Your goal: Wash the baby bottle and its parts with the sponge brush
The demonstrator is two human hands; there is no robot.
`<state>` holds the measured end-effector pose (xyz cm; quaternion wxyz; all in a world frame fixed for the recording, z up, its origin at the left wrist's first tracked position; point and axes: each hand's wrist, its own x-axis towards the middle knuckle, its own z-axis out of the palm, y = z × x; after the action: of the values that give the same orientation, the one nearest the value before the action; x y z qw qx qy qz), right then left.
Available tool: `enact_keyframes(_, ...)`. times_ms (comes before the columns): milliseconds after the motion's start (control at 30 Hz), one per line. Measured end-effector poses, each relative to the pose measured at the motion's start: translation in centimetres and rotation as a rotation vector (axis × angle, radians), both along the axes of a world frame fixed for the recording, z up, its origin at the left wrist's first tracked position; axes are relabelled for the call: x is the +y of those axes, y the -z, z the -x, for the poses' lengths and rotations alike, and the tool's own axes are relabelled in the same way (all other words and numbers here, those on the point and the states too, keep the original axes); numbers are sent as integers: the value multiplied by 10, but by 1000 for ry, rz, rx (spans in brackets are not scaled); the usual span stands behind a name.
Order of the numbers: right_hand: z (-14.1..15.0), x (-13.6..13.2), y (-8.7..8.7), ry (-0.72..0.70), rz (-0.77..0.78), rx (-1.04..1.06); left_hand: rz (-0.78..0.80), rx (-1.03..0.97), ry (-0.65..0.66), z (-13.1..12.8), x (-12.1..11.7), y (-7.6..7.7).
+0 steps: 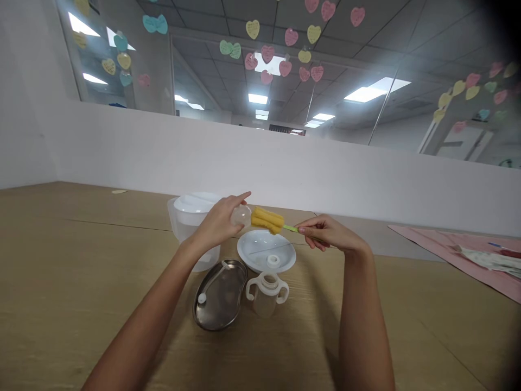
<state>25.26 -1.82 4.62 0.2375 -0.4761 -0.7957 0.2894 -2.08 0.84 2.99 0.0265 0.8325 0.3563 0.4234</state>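
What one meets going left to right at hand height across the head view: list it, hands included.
Whitish round plastic container → left hand → clear rounded piece → yellow sponge brush with a green handle → right hand → flat pink sheet.

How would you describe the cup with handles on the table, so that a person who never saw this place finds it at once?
On the brown table, find the white bowl below the yellow sponge brush. Nearer the camera, right of the metal tray, stands a clear cup with a white collar. Two curved white handles, one on each side, set it apart from bowl and tray.
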Motion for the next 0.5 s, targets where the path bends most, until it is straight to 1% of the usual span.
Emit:
enact_keyframes(133, 6, 1, 0, -48, 19, -6, 94, 51, 75, -6, -6, 1)
enact_keyframes(233, 9, 2, 1, -66, 26, 1, 102, 101, 54, -7, -8, 2)
enact_keyframes(267, 9, 2, 1, -60, 26, 6, 106, 146, 30, -5, -8, 3)
enact_keyframes(333, 7, 1, 0, -27, 21, 20, 162, 297, -40, -2, -5, 7)
enact_keyframes(433, 1, -1, -1, 46, 5, 47, 342, 575, -165, -2, 3, 18)
enact_keyframes(500, -3, -2, 0, 85, -5, 60, 443, 700, -228, -7, 9, 30)
